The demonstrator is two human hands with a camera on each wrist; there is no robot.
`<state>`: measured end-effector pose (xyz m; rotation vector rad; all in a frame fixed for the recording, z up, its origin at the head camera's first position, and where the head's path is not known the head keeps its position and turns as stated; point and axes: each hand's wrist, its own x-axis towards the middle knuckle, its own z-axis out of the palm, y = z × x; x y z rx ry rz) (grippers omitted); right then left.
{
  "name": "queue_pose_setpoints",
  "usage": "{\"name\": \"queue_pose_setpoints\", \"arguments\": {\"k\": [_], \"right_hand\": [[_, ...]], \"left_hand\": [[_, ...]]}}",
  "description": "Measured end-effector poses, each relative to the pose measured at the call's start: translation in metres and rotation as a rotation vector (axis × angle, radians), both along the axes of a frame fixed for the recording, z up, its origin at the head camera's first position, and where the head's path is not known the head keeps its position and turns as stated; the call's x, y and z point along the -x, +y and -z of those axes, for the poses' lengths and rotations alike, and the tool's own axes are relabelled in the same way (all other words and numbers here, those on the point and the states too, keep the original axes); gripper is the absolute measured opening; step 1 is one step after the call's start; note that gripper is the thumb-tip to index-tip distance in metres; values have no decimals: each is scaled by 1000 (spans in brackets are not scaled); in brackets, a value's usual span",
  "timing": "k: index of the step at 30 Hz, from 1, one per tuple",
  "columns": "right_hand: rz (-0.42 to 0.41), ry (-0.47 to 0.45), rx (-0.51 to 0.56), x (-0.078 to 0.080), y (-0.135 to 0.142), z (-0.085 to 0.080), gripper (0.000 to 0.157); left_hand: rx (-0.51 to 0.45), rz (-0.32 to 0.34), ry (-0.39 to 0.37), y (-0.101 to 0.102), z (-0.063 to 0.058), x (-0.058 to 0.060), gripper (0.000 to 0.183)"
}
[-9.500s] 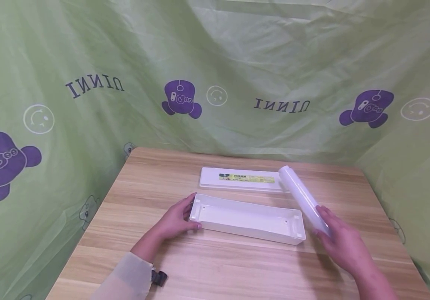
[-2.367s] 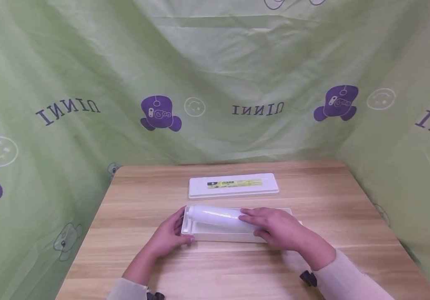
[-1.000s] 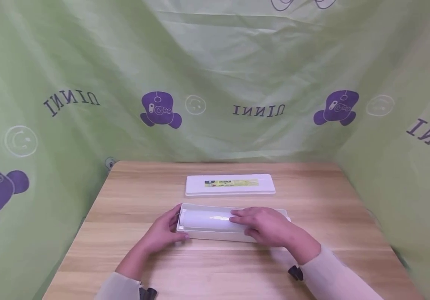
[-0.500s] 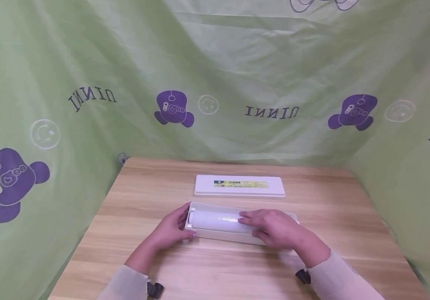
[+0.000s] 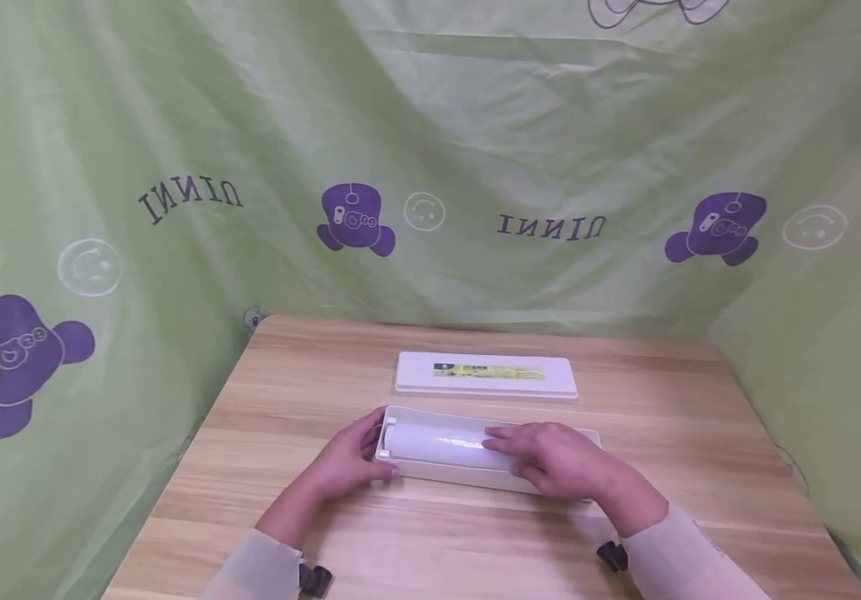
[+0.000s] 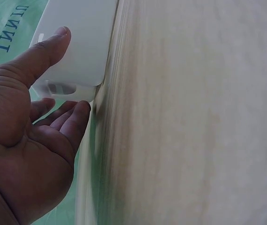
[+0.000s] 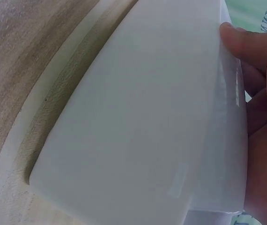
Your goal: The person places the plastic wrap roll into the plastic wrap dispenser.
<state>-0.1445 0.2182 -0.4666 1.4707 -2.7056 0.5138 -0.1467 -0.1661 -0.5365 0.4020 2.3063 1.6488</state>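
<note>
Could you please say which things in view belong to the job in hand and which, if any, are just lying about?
Part of the job:
white box, open
white roll, lying in the box
labelled lid, off the box; probably its cover

Surroundings only:
wooden table
green printed curtain
black wrist devices

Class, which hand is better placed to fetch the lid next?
Probably the right hand: its fingers rest on the roll, near the lid, while the left hand holds the box.

Your L sleeve (image 5: 256, 568) & R sleeve (image 5: 688, 560) are long, pale beige-grey, w/ straight edges. You've a small, chunky blk gadget (image 5: 317, 581) on the L, similar blk unit (image 5: 613, 556) on the R.
</note>
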Motion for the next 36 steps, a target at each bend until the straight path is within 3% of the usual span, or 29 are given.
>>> {"name": "queue_pose_setpoints", "arguments": {"k": [6, 12, 36], "right_hand": [[-35, -8, 24, 4, 4, 4, 53], [-59, -72, 38, 11, 2, 3, 50], [32, -213, 40, 13, 5, 9, 52]], "left_hand": [[54, -12, 3, 1, 2, 2, 115], [79, -53, -13, -3, 3, 0, 119], [57, -28, -64, -1, 1, 1, 119]]}}
